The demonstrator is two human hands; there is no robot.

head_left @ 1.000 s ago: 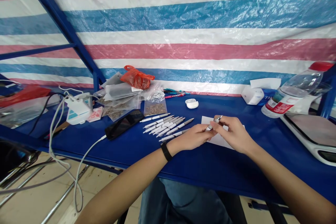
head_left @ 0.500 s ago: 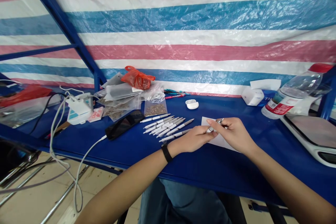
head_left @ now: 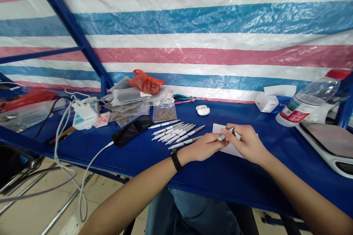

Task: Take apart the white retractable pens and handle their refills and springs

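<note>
Between my two hands is a white pen with a silvery tip, tilted up to the right above a white sheet of paper. My left hand, with a black band at the wrist, grips the pen's lower left end. The fingers of my right hand pinch it near the tip. Parts of the pen are hidden by the fingers. Left of my left hand, several white pens with grey grips lie side by side on the blue table.
A black phone on a white cable lies left of the pens. Behind are plastic bags, a red bag and a white earbud case. At right stand a tissue box, a bottle and a scale.
My right fingers have shifted slightly along the pen, and more of its silvery tip shows. The whole view has moved a little; the pens on the table lie as before.
</note>
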